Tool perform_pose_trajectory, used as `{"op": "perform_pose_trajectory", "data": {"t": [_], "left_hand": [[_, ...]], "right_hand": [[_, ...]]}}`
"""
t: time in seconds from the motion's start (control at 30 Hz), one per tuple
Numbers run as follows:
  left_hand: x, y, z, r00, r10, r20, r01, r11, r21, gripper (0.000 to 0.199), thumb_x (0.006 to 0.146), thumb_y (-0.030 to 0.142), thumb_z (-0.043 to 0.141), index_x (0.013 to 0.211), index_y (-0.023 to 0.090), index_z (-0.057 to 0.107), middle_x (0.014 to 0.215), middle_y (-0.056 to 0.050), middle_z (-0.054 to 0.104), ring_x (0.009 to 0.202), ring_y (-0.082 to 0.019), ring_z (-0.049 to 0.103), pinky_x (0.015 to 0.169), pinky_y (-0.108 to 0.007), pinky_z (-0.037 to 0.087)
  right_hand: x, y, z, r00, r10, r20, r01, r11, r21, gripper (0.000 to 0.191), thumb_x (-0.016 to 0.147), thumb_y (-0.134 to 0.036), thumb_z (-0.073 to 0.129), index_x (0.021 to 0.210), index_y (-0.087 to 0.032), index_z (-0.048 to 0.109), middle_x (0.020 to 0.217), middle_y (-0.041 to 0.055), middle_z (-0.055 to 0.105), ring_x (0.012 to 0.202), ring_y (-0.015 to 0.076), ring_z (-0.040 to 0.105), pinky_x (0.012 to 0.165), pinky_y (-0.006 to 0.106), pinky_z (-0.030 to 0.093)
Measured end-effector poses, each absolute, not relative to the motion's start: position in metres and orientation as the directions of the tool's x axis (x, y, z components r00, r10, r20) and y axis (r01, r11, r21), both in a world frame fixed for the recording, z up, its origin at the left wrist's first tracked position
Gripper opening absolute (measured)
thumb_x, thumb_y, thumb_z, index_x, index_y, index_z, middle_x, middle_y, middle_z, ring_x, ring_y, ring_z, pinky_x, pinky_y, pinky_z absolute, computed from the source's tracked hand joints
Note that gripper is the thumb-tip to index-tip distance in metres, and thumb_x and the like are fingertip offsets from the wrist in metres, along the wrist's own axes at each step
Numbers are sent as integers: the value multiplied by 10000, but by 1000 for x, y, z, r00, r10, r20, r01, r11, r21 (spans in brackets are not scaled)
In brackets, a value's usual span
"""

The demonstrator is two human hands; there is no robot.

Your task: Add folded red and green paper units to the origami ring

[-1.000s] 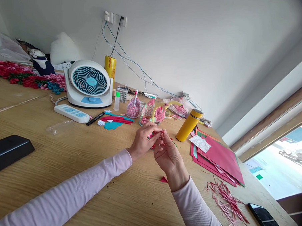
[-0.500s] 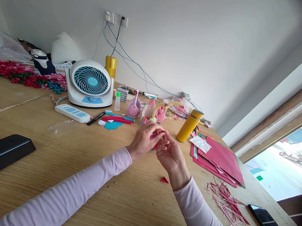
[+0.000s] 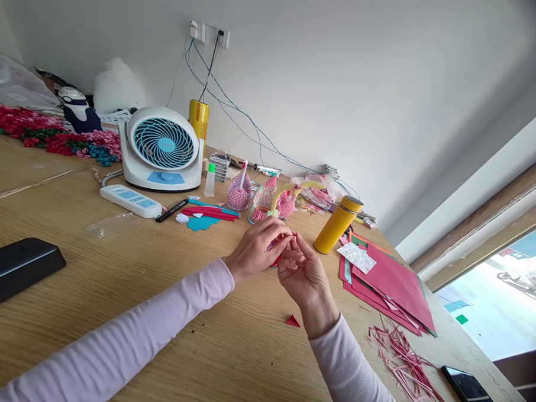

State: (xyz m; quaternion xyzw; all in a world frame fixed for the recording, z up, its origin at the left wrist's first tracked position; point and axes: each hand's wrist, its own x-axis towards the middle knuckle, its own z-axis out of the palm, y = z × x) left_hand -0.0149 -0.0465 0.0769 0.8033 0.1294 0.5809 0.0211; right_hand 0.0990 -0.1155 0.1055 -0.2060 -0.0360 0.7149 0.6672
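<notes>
My left hand (image 3: 262, 247) and my right hand (image 3: 303, 278) meet near the middle of the view, fingertips pinched together on a small red paper piece (image 3: 294, 235). Most of that piece is hidden by the fingers. Behind the fingers, a multicoloured folded-paper object (image 3: 275, 262) shows in part; whether a hand touches it I cannot tell. A small red folded triangle (image 3: 293, 321) lies on the wooden table (image 3: 226, 353) below my right wrist. Just beyond the hands stand pink and green paper swans (image 3: 263, 199) with yellow necks.
Right: a yellow bottle (image 3: 338, 225), red paper sheets (image 3: 397, 284), thin paper strips (image 3: 405, 364) and a phone (image 3: 475, 391). Left: a white fan (image 3: 163, 149), a power strip (image 3: 131, 201), a black marker (image 3: 172, 210) and a black object (image 3: 20, 273). A purple paper swan (image 3: 238, 194) stands behind.
The view has shifted very slightly. Both hands keep nearly the same pose, and a little more of the red piece shows between the fingertips.
</notes>
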Motion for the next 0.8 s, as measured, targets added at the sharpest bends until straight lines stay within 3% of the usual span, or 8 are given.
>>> {"op": "perform_pose_trajectory", "data": {"t": [0.37, 0.53, 0.8], "left_hand": [[-20, -43, 83, 358, 133, 924, 223, -973, 53, 126, 978, 199, 485, 926, 159, 592, 867, -46, 650, 820, -152, 619, 755, -274, 501], [-22, -43, 85, 384, 76, 920, 219, -976, -10, 140, 980, 198, 478, 909, 158, 591, 855, -50, 646, 805, -148, 610, 730, -265, 492], [-21, -42, 84, 362, 137, 922, 210, -976, 62, 143, 988, 207, 461, 957, 163, 594, 888, -58, 653, 827, -150, 630, 746, -275, 516]], "right_hand": [[107, -112, 97, -57, 977, -206, -909, -136, -393, 172, 970, -160, 505, 835, -143, 612, 637, -26, 685, 333, 3, 418, 320, 114, 334], [105, -112, 98, -48, 974, -223, -909, -135, -393, 210, 1002, -183, 451, 875, -144, 614, 610, -41, 669, 319, 5, 416, 304, 116, 333], [104, -113, 102, -42, 970, -240, -918, -132, -375, 264, 1027, -189, 398, 865, -149, 603, 576, -50, 637, 318, 13, 412, 295, 120, 330]]}}
